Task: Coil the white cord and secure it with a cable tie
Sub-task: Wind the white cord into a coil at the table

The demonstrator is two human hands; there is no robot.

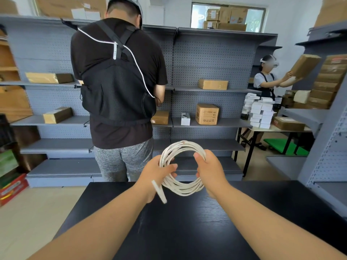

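Observation:
The white cord (183,188) is wound into a round coil of several loops, held upright in the air above the far edge of the black table (187,222). My left hand (157,175) grips the coil's left side. A short flat white strip (159,192), which looks like the cable tie, sticks down out of that hand. My right hand (209,171) grips the coil's right side, thumb on top of the loops. One cord end shows at the top of the coil.
A person in a black vest (118,87) stands just beyond the table, back turned, facing grey shelving (206,122) with cardboard boxes. Another person (268,79) handles a box at the right. A grey rack (323,147) stands at the right.

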